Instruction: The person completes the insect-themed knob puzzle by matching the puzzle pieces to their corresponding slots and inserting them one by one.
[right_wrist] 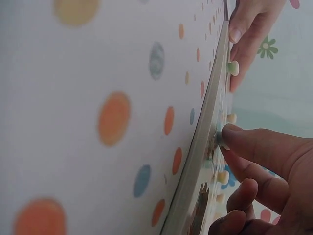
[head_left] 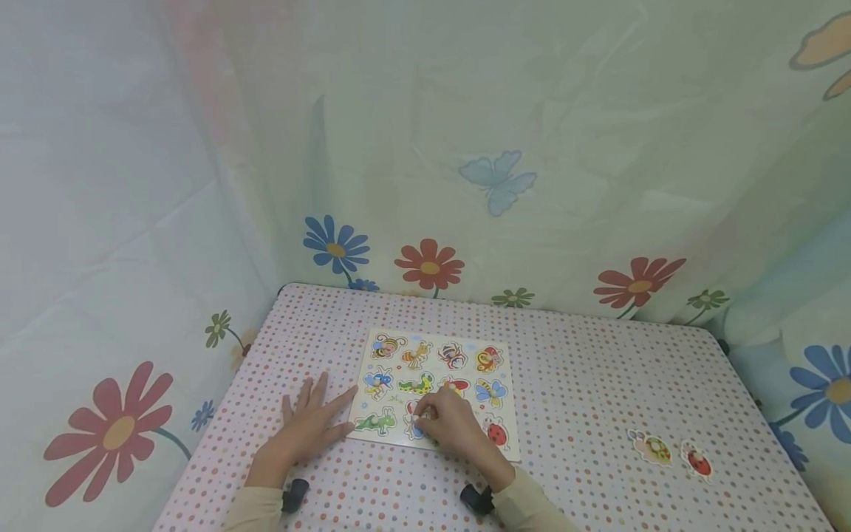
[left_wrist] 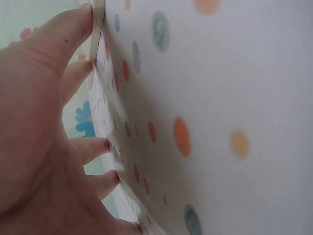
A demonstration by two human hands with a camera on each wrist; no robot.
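A wooden peg puzzle board point(head_left: 435, 442) with insect pictures lies on the table. My right hand point(head_left: 452, 423) is over its lower middle, thumb and forefinger pinching the small knob point(right_wrist: 221, 139) of a puzzle piece with blue wings point(head_left: 414, 428). That piece lies at the board's surface, partly hidden under the fingers. My left hand point(head_left: 307, 425) is spread flat on the cloth at the board's left side, thumb and forefinger against its edge. Near the left thumb is a green grasshopper piece point(head_left: 376, 421); a ladybug piece point(head_left: 496, 433) sits by the right wrist.
Two loose pieces, a snail-like one point(head_left: 653, 448) and a red ladybug point(head_left: 696, 461), lie on the dotted tablecloth point(head_left: 585, 384) to the right. Several knobbed pieces stand in the board's other places. A flower-printed curtain point(head_left: 399, 185) rises behind the table.
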